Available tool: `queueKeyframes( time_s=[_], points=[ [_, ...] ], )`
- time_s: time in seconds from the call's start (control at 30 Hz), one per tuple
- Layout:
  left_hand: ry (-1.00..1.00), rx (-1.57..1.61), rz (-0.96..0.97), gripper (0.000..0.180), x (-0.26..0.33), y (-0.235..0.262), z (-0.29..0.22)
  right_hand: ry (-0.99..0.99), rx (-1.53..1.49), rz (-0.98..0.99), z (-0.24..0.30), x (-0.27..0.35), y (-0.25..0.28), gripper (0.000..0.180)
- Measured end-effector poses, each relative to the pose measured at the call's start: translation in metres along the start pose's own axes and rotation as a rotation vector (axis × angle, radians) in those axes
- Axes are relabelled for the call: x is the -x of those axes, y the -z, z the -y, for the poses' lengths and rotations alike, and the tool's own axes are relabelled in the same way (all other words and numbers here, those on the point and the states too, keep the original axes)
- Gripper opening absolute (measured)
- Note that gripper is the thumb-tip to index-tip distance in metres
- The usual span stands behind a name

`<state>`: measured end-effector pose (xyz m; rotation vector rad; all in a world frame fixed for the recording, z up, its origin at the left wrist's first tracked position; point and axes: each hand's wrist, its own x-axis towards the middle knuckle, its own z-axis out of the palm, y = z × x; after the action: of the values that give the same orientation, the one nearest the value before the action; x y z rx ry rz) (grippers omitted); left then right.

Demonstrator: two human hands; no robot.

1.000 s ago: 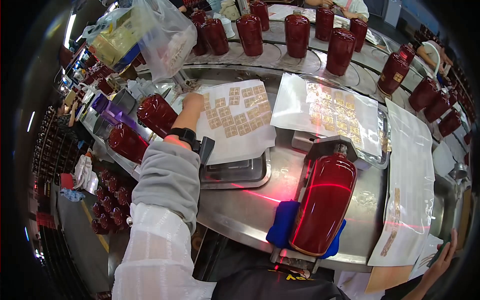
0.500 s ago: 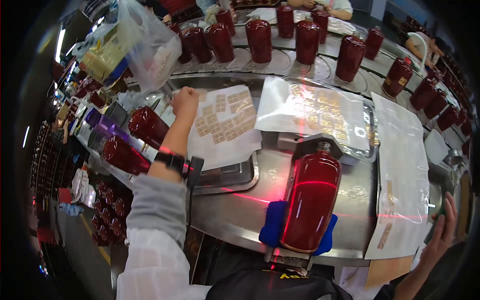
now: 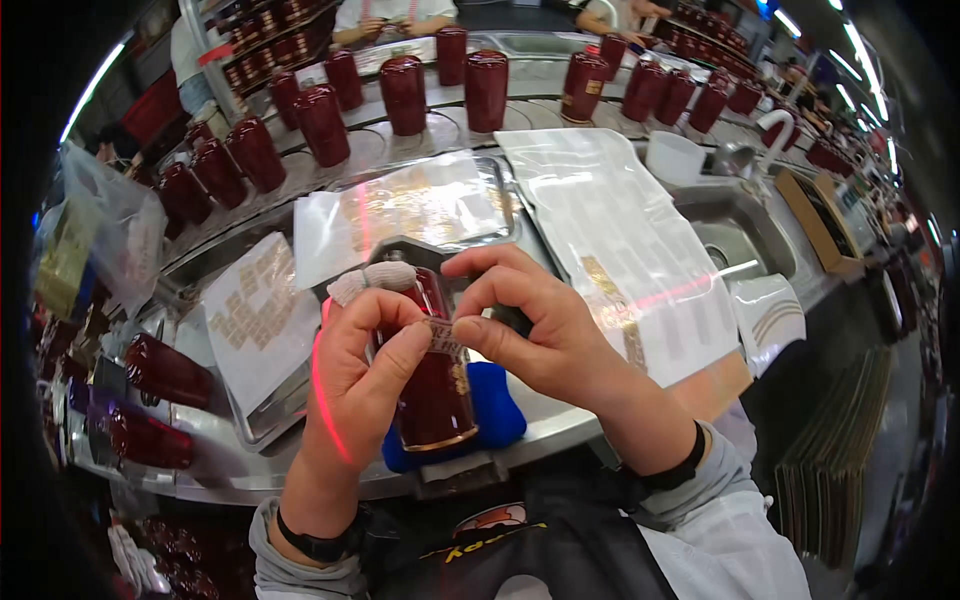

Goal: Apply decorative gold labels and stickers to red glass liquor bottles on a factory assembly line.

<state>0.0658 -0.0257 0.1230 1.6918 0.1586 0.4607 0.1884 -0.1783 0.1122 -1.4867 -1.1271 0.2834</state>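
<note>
A red glass bottle (image 3: 432,405) lies tilted in a cradle with blue pads (image 3: 497,408), its neck pointing away from me. Over its upper side, a small translucent decal (image 3: 444,337) is pinched between the fingertips of both hands. My left hand (image 3: 365,370) is closed on the decal's left end. Pale knitted covers (image 3: 385,277) sit on some of its fingers. My right hand (image 3: 545,330) grips the right end with thumb and finger, the index finger raised. Whether the decal touches the glass, I cannot tell.
Sheets of small gold decals (image 3: 262,297) lie on trays at left and behind the bottle. A large white sheet (image 3: 640,270) covers the right side, before a sink (image 3: 735,235). Red bottles (image 3: 404,95) line the far conveyor; two more (image 3: 165,370) lie at left. People sit beyond.
My left hand has come from the decal sheet at left to the bottle. My right hand has moved in from the far right to meet it. The view has swung to the right.
</note>
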Motion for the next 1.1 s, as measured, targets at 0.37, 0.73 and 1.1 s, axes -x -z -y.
queueKeyframes(
  time_s=[0.37,0.73,1.1],
  points=[
    [-0.171,-0.265,-0.182,0.02,0.006,0.021,0.036,-0.746,1.263,-0.076,-0.148,-0.008,0.159,0.023],
    [0.026,0.278,-0.146,0.061,0.027,0.019,0.103,-0.115,0.425,0.05,-0.05,-0.012,0.079,0.009],
    [-0.022,0.427,-0.189,0.063,0.016,0.021,0.095,0.099,0.402,0.125,-0.034,-0.028,-0.044,0.013]
  ],
)
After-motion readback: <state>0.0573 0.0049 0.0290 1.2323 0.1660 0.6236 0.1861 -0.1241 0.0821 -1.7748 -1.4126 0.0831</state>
